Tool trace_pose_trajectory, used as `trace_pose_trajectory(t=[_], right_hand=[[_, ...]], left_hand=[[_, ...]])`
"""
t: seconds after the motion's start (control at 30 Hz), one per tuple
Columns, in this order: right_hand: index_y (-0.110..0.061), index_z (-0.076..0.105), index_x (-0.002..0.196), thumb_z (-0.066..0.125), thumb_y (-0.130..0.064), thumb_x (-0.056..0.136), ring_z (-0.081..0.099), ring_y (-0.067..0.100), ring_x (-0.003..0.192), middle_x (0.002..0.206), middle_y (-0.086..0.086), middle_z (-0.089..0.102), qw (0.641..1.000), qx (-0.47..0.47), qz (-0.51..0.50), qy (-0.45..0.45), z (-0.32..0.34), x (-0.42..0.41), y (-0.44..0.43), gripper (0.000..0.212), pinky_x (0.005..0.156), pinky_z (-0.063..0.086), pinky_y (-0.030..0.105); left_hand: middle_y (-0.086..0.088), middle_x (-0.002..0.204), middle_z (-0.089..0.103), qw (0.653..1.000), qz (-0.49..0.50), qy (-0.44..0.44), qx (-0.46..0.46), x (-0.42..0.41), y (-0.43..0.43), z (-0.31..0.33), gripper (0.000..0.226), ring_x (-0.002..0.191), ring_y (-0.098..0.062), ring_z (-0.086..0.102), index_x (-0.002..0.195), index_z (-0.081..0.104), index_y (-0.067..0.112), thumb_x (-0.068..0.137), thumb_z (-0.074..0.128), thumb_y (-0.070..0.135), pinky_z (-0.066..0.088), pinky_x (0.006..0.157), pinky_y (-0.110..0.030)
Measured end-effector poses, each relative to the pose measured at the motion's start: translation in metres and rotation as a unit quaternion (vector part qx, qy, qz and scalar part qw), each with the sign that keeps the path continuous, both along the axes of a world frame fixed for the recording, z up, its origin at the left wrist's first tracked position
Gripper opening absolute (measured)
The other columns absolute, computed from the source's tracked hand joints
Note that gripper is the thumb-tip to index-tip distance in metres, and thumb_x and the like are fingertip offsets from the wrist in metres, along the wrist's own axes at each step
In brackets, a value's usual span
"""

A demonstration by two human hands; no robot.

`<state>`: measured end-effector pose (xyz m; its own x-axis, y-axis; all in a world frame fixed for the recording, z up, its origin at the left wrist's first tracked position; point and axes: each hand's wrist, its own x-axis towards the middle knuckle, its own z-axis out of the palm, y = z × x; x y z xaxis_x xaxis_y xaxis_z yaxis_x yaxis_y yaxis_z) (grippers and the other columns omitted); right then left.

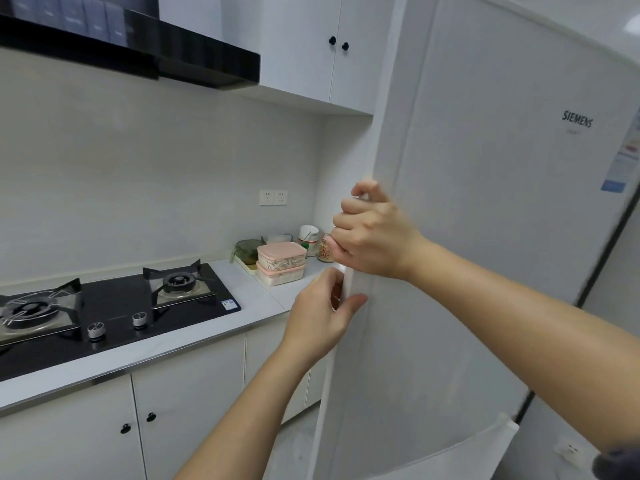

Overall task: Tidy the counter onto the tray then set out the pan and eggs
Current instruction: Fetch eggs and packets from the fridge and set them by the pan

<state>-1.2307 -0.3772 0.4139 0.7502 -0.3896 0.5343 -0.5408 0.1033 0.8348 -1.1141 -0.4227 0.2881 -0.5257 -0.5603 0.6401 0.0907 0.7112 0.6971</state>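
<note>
Both hands clasp the left edge of the tall white refrigerator door [485, 271].
The right hand [374, 237] grips above the left hand [320, 313], their fingertips hidden behind the edge. Stacked pink-lidded plastic boxes [281, 263] half hide the pale cream tray [242, 264] in the far corner of the light grey counter [263, 299], beside the black glass gas hob [114, 306].

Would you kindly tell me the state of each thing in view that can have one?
Fridge door: gripped at its left edge; ajar or shut, unclear.
Left hand: grips the door edge.
Right hand: grips the edge higher up.
Burners: unlit, bare.
Pink boxes: lidded, stacked.
Upper cabinets: shut.
Lower cabinets: shut.
Sockets: nothing plugged in.
</note>
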Motion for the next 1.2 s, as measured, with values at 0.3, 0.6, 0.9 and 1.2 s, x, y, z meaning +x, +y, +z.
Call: trace_pose_trajectory(t=[0.3, 0.6, 0.9, 1.2], right_hand=[[-0.014, 0.059, 0.047, 0.051, -0.025, 0.087, 0.048, 0.024, 0.055, 0.046, -0.001, 0.052, 0.998, -0.013, -0.06, -0.002, 0.0, -0.046, -0.097, 0.042, 0.09, 0.035, 0.037], [-0.013, 0.064, 0.05, 0.044, -0.027, 0.09, 0.05, 0.024, 0.057, 0.048, 0.0, 0.056, 0.985, -0.003, -0.174, 0.003, -0.004, -0.118, -0.19, 0.047, 0.09, 0.035, 0.038], [-0.013, 0.059, 0.045, 0.044, -0.024, 0.086, 0.049, 0.022, 0.054, 0.045, 0.0, 0.055, 0.965, -0.007, -0.26, 0.004, -0.001, -0.192, -0.254, 0.045, 0.088, 0.034, 0.036], [-0.011, 0.059, 0.043, 0.066, -0.026, 0.079, 0.047, 0.023, 0.051, 0.042, 0.002, 0.053, 0.935, 0.011, -0.354, -0.009, 0.003, -0.247, -0.286, 0.039, 0.088, 0.032, 0.037]], left_hand=[[0.004, 0.076, 0.058, 0.998, -0.05, 0.007, 0.03, -0.049, -0.094, 0.004, 0.018, 0.07, -0.01, 0.05, 0.081, 0.053, 0.021, 0.079, 0.064, 0.036, 0.041, 0.065, -0.03], [0.011, 0.07, 0.051, 0.99, -0.121, -0.02, 0.065, -0.129, -0.201, 0.006, 0.022, 0.064, -0.003, 0.044, 0.079, 0.053, 0.02, 0.075, 0.062, 0.04, 0.038, 0.065, -0.025], [0.002, 0.078, 0.05, 0.977, -0.19, -0.044, 0.085, -0.217, -0.278, 0.009, 0.028, 0.07, -0.01, 0.043, 0.088, 0.055, 0.008, 0.081, 0.064, 0.034, 0.036, 0.064, -0.023], [0.004, 0.07, 0.042, 0.969, -0.215, -0.057, 0.104, -0.285, -0.315, 0.009, 0.028, 0.065, -0.011, 0.037, 0.075, 0.047, 0.011, 0.08, 0.063, 0.033, 0.029, 0.059, -0.024]])
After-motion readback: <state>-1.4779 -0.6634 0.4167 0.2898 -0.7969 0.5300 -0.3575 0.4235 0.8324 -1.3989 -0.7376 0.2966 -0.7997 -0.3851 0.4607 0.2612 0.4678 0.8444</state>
